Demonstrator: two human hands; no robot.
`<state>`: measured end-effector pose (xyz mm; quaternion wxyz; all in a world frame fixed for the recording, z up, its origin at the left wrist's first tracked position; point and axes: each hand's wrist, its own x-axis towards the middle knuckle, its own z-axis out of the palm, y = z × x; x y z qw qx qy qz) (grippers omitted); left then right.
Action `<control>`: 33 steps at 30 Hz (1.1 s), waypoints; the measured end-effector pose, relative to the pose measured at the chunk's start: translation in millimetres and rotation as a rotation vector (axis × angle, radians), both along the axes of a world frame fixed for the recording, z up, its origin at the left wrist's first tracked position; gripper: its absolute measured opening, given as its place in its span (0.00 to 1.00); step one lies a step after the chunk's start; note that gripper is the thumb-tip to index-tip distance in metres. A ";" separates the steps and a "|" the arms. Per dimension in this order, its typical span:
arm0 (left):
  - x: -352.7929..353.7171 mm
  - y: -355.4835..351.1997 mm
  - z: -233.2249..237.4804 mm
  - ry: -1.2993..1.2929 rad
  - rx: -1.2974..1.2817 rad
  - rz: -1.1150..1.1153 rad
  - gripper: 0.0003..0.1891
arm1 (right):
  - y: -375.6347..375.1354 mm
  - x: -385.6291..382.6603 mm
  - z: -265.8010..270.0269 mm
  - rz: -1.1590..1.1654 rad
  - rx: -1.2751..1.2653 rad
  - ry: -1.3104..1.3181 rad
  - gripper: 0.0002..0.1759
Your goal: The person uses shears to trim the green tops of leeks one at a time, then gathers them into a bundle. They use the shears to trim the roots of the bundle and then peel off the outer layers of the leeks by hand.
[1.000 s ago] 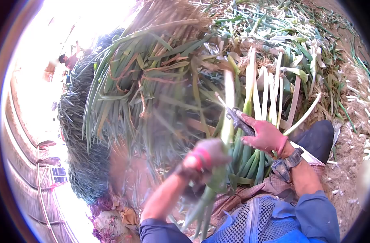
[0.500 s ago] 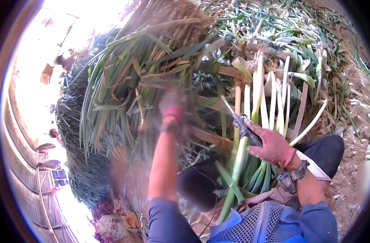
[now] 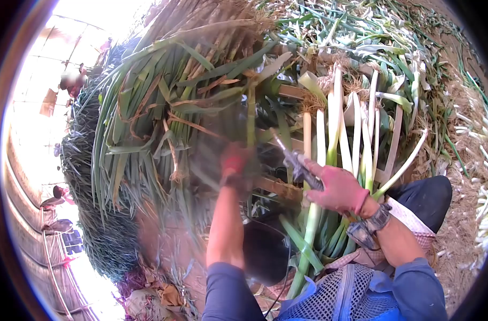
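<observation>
My right hand (image 3: 337, 187), in a pinkish-red glove, is closed around an air blow gun (image 3: 306, 170) with a thin nozzle pointing up and left. Beside and below it, several trimmed green onions (image 3: 357, 134) lie with white stems and roots away from me and green leaves towards my lap. My left hand (image 3: 236, 160), also gloved, is smeared by motion at the edge of a big heap of untrimmed green onions (image 3: 142, 107). Blurred leaves surround it, and its fingers cannot be made out. A single upright stalk (image 3: 251, 115) stands just above it.
Wooden slats (image 3: 279, 187) form a rack in front of me. Peeled leaves (image 3: 356, 32) are piled behind it. White stems (image 3: 484, 224) lie on the ground at right. A dark cord (image 3: 287, 257) runs by my leg. People (image 3: 73, 83) are at far left.
My left hand has moved slightly right and down from the heap. My right hand has shifted a little left and down with the air blow gun. The view has turned slightly.
</observation>
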<state>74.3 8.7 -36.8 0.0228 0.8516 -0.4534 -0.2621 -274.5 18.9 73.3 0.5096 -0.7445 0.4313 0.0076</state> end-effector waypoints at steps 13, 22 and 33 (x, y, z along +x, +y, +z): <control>-9.2 18.6 2.7 0.521 -0.159 0.064 0.22 | -6.0 37.1 -2.1 0.146 -0.096 0.100 0.49; -8.2 22.3 16.1 0.759 -0.120 0.137 0.27 | -88.2 87.2 1.5 0.008 -0.177 0.142 0.49; 3.6 33.6 18.5 0.609 -0.079 0.043 0.24 | -114.4 109.3 -16.2 -0.066 -0.235 0.091 0.52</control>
